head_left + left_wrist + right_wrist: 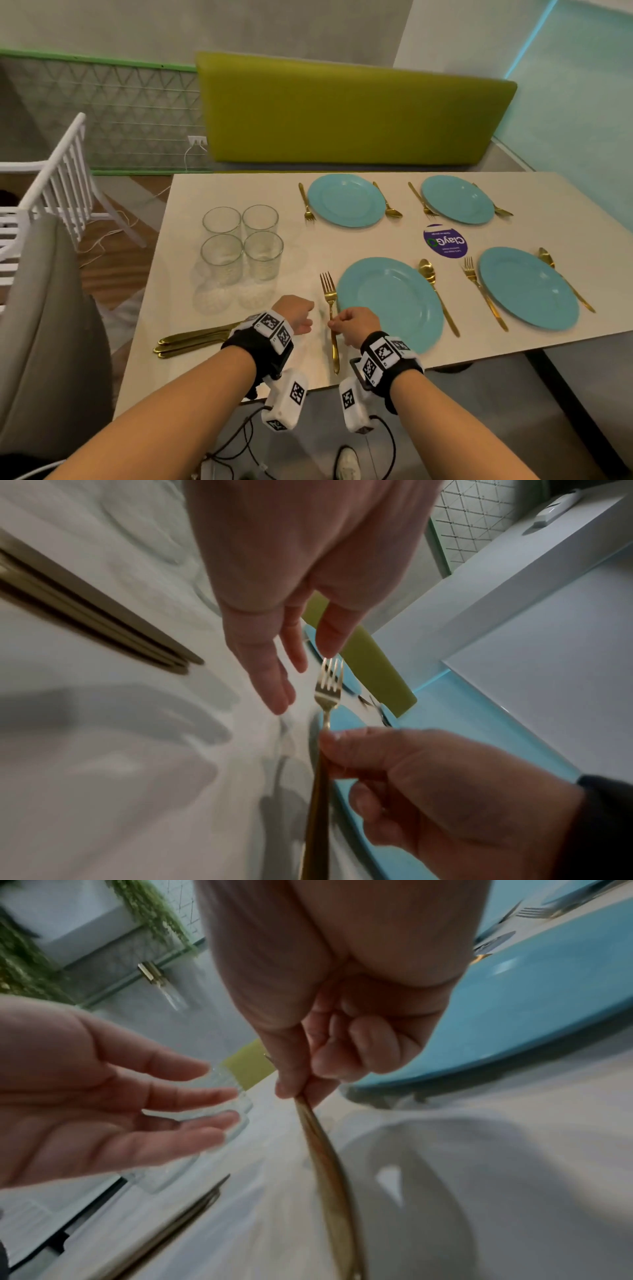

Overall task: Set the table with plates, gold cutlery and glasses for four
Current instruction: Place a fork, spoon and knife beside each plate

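Four blue plates (390,301) sit on the pale table (219,342), each flanked by gold cutlery, as the right hand (356,323) pinches a fork (329,301) by its handle between thumb and fingertips, just left of the nearest plate. The fork lies along the table with its tines pointing away from the person; whether it rests on the surface or hangs just above it cannot be told. The left hand (297,313) hovers beside it, fingers loosely spread and holding nothing, as both wrist views show. Four glasses (241,243) stand bunched together at the left, well apart from the settings. More gold cutlery (191,341) lies near the table's front edge, its far ends hidden behind the left wrist band. Both wrist views are blurred, leaving the glasses and far settings hard to make out.
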`<state>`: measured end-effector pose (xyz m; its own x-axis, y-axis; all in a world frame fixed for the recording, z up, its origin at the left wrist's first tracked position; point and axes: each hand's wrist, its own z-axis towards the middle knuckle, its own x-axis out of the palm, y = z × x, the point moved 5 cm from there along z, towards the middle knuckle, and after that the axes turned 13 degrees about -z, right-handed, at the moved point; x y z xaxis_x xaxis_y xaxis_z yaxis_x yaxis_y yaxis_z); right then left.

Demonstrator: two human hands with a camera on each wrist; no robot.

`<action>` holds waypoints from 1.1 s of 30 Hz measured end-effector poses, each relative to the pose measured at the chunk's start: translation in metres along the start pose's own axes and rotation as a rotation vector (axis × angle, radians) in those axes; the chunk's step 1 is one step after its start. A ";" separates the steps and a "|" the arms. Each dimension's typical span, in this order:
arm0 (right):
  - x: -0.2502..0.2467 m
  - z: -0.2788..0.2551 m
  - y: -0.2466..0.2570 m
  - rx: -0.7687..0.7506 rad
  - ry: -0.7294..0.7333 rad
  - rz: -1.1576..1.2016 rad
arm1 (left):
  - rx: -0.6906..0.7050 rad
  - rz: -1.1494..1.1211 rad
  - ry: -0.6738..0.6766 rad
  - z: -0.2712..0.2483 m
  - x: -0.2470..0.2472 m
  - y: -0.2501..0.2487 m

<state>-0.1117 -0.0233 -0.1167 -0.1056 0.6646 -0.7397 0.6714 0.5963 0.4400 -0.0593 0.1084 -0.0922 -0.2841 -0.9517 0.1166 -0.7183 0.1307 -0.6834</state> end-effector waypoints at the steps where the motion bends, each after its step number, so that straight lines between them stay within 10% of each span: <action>1: 0.003 0.001 0.001 0.011 -0.002 -0.022 | -0.007 -0.011 -0.013 0.000 -0.007 0.000; 33: 0.013 0.051 -0.010 0.216 -0.126 -0.262 | -0.067 -0.092 -0.064 0.012 -0.045 -0.011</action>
<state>-0.0827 -0.0436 -0.1570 -0.2124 0.4336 -0.8757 0.7745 0.6212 0.1197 -0.0308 0.1466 -0.0984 -0.1756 -0.9760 0.1287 -0.7810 0.0585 -0.6218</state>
